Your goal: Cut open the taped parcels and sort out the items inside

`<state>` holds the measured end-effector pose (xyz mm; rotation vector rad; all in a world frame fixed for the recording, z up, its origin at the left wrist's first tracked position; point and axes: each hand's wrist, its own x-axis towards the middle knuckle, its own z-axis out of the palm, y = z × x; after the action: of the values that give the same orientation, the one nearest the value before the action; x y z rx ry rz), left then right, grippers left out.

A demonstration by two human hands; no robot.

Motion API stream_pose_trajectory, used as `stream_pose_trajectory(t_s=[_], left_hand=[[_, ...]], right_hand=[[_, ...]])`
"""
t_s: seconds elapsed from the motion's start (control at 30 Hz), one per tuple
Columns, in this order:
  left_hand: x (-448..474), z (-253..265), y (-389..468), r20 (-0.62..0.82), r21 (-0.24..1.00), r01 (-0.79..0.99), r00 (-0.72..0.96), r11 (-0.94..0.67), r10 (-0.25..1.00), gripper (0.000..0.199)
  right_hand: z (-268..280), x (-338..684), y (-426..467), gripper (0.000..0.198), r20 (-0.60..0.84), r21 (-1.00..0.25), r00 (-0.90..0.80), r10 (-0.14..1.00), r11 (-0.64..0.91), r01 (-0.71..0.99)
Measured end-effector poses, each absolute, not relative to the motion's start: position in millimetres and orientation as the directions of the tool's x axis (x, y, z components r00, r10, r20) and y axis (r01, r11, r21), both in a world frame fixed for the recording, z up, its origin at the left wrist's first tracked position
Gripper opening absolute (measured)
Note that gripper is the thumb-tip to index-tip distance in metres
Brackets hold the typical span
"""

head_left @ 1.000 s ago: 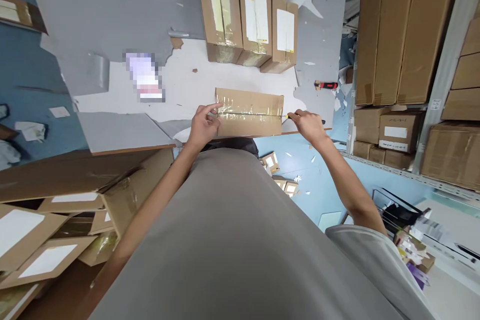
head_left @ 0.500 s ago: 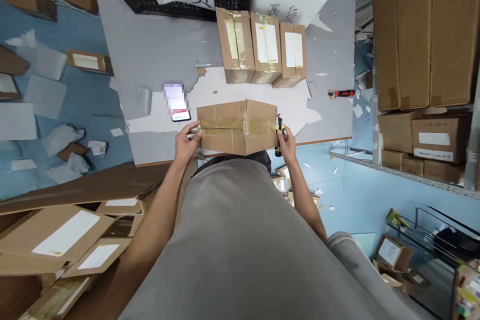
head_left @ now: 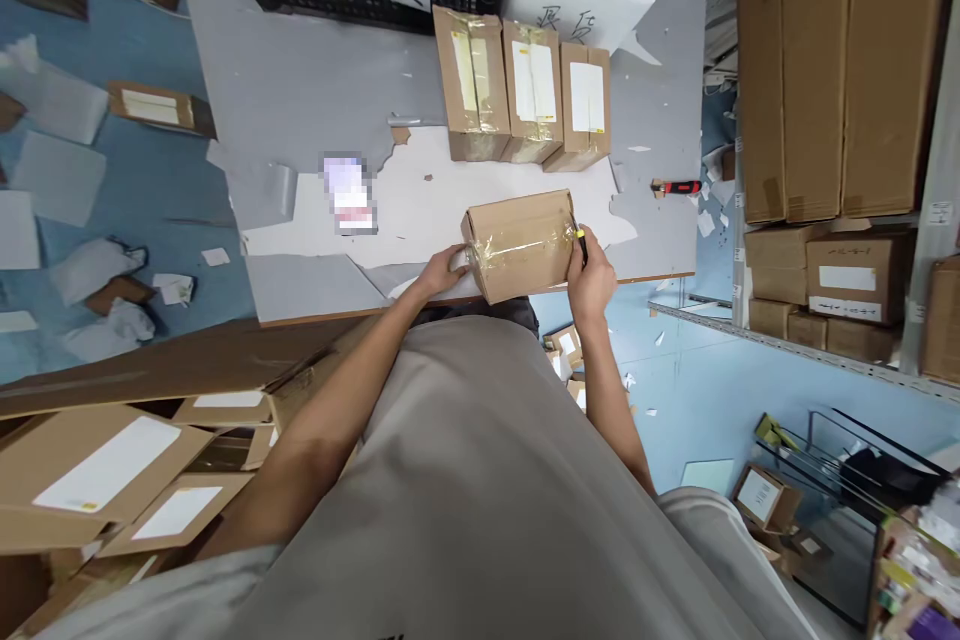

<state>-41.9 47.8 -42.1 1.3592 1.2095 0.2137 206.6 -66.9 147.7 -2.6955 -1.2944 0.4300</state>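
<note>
A taped cardboard box [head_left: 525,248] sits at the table's front edge, turned at a slight angle, with clear tape across its side and left end. My left hand [head_left: 442,272] has its fingers closed against the box's left end, by a loose-looking bit of tape. In my right hand [head_left: 592,275] is a black and yellow utility knife [head_left: 581,242], its tip against the box's upper right edge. The right fingers are wrapped round the handle and partly hidden. Left of the box lies a phone [head_left: 349,195] with a blurred screen.
Three taped boxes [head_left: 534,100] with labels stand behind, before a white foam bin [head_left: 581,5] and a black crate [head_left: 360,5]. A red and black cutter [head_left: 679,187] lies at the table's right. Cartons [head_left: 112,460] fill a large box at left; shelves hold more cartons [head_left: 810,90] at right.
The box has been turned and shifted to the right, so a different side shows. My left hand has followed it rightward; the knife in my right hand now tilts against the box's edge.
</note>
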Motion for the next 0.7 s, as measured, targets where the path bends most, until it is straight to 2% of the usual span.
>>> stream_pose_trajectory(t_s=[0.1,0.2,0.3,0.4,0.5,0.57,0.7], left_hand=[[-45,-23,59,-0.451,0.855,0.449,0.401,0.258,0.798,0.044],[-42,11,74,-0.215,0.951,0.293,0.393,0.099,0.894,0.047],[-31,44,88,-0.097,0.955,0.293,0.448,-0.044,0.889,0.041],[-23,58,95,-0.076,0.934,0.34,0.482,-0.106,0.873,0.033],[-22,57,97,-0.077,0.937,0.336,0.477,-0.1,0.876,0.032],[-24,53,97,-0.088,0.947,0.313,0.479,-0.076,0.873,0.033],[-25,49,99,-0.112,0.962,0.271,0.488,-0.029,0.866,0.034]], right_hand=[[132,202,-71,0.063,-0.168,-0.228,0.596,0.785,-0.619,0.752],[122,203,-75,0.065,-0.124,-0.275,0.589,0.799,-0.598,0.753],[121,208,-74,0.066,-0.117,-0.249,0.569,0.814,-0.579,0.776],[131,210,-74,0.066,-0.119,-0.187,0.561,0.819,-0.573,0.798],[155,200,-76,0.067,-0.095,-0.151,0.565,0.819,-0.573,0.805],[173,183,-78,0.068,-0.129,-0.196,0.527,0.84,-0.543,0.817],[194,141,-76,0.061,-0.378,-0.407,0.281,0.882,-0.431,0.805]])
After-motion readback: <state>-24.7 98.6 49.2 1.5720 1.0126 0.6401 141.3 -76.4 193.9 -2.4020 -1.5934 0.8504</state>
